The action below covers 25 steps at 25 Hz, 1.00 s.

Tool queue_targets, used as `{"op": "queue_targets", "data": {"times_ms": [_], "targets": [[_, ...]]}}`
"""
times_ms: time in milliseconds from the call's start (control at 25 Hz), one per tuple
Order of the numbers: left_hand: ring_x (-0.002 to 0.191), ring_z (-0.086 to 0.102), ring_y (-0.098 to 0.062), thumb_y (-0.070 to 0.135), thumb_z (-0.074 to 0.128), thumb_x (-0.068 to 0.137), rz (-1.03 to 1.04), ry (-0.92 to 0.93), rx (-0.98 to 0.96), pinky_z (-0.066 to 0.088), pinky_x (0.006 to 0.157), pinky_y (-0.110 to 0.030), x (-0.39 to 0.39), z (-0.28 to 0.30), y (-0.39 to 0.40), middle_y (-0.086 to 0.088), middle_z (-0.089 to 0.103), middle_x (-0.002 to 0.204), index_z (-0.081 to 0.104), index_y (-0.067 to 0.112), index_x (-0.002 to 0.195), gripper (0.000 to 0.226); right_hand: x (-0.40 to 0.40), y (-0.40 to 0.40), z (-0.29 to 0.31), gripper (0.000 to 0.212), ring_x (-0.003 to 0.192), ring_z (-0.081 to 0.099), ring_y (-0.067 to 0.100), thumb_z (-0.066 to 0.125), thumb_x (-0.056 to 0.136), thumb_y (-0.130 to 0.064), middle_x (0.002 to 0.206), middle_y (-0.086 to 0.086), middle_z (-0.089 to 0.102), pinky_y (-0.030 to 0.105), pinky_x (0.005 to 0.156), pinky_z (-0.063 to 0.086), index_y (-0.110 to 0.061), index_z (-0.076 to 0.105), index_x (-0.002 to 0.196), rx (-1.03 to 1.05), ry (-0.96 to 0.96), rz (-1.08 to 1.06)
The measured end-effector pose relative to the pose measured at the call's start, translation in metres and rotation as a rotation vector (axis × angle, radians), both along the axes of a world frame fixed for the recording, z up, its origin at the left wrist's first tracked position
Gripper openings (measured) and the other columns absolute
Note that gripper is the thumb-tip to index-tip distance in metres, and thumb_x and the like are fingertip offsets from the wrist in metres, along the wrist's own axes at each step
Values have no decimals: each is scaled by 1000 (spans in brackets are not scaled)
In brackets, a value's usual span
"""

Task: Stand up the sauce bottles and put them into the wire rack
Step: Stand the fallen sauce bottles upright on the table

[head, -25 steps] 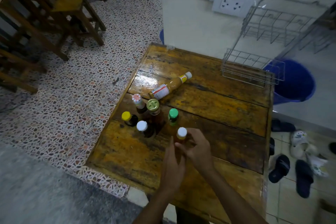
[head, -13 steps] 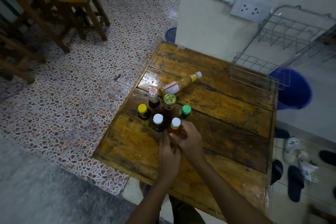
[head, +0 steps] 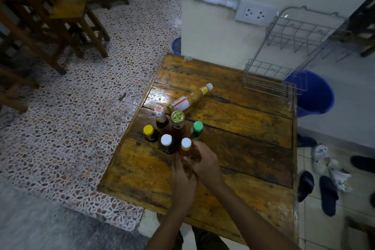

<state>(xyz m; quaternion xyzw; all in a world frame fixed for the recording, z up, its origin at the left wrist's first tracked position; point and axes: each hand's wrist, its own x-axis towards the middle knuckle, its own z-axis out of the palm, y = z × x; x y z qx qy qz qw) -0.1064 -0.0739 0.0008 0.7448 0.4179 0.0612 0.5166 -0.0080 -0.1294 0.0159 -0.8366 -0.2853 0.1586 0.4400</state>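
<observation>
On the worn wooden table (head: pixel 253 134), both bare hands, left hand (head: pixel 183 180) and right hand (head: pixel 205 163), wrap around the small white-capped orange sauce bottle (head: pixel 185 147) standing upright, hiding its lower half, well apart from the silver wire rack (head: pixel 284 61).

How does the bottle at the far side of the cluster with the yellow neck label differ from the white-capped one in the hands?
The yellow-labelled bottle lies on its side, untouched; the held bottle stands upright between the left hand and right hand. The first is pale tan, the second orange-amber. Both have white caps and sit on the table, outside the wire rack.
</observation>
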Motion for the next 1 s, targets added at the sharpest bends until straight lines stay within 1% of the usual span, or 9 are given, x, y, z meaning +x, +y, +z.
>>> {"op": "queue_targets", "data": {"times_ms": [120,200,320,440,560,680,840,920,1000], "targets": [[135,51,-29,21,67,97,-44,184,16,51,107,-48,0,1,-13,-7,41,152,28,22,158,72,12,-15,1,50,117,61,6,77,88,-19,127,-4,64,13,91,51,-19,59,134,10,69,-49],[139,47,-28,26,64,98,-134,284,45,48,110,-41,1,3,-26,-8,37,155,24,21,159,73,31,-30,6,48,110,64,5,76,89,-12,121,-5,65,12,82,54,-21,59,133,-39,150,-171],[145,39,-23,32,56,103,-233,246,75,42,111,-31,20,10,-45,-4,26,162,21,22,162,69,81,-40,13,41,99,65,3,74,92,-20,112,-7,68,24,84,58,-21,59,130,-96,237,-315],[143,40,-17,32,54,106,-293,143,81,39,102,-18,50,13,-59,0,22,163,19,23,162,67,144,-14,17,43,95,70,11,73,92,-38,114,-1,69,35,82,62,-18,59,128,-105,446,-358],[142,40,-16,34,54,106,-275,125,92,43,108,-25,75,10,-60,2,24,160,18,26,162,67,192,43,9,48,93,73,18,74,89,-47,115,8,70,35,79,63,-11,60,118,-117,738,-350],[141,41,-15,36,53,106,-224,163,121,42,110,-27,90,11,-56,5,26,159,19,29,162,66,211,98,-6,50,85,75,26,76,86,-51,104,16,70,34,70,64,-11,55,106,-44,967,-419],[148,34,-13,37,52,106,-180,202,85,36,112,-25,94,9,-52,6,20,164,21,33,162,65,228,140,-26,53,72,76,31,81,81,-46,101,19,73,38,57,64,-8,55,107,-43,977,-515],[148,35,-12,39,53,105,-171,209,52,39,113,-28,95,7,-51,8,21,164,22,36,161,65,234,142,-31,53,76,76,31,82,82,-39,104,21,73,34,51,61,-6,56,114,-7,1012,-516],[146,38,-11,40,55,103,-188,196,53,42,114,-32,96,7,-52,8,26,162,23,36,160,65,234,129,-32,49,84,76,29,82,84,-37,110,18,72,34,57,63,-9,58,116,35,994,-489]]}}
